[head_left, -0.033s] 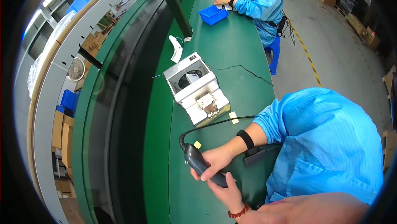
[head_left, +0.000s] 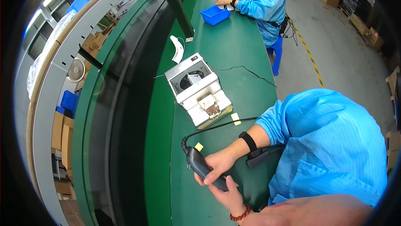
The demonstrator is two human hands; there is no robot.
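2 small pale yellow labels lie on the green workbench just beside the front corner of a white machine; a 3rd yellow label sits nearer the bench's front, close to a coiled black cable. Brown cardboard cartons are stacked beyond the conveyor at far left, with more cartons on the floor at upper right. No screens or signs are visible.
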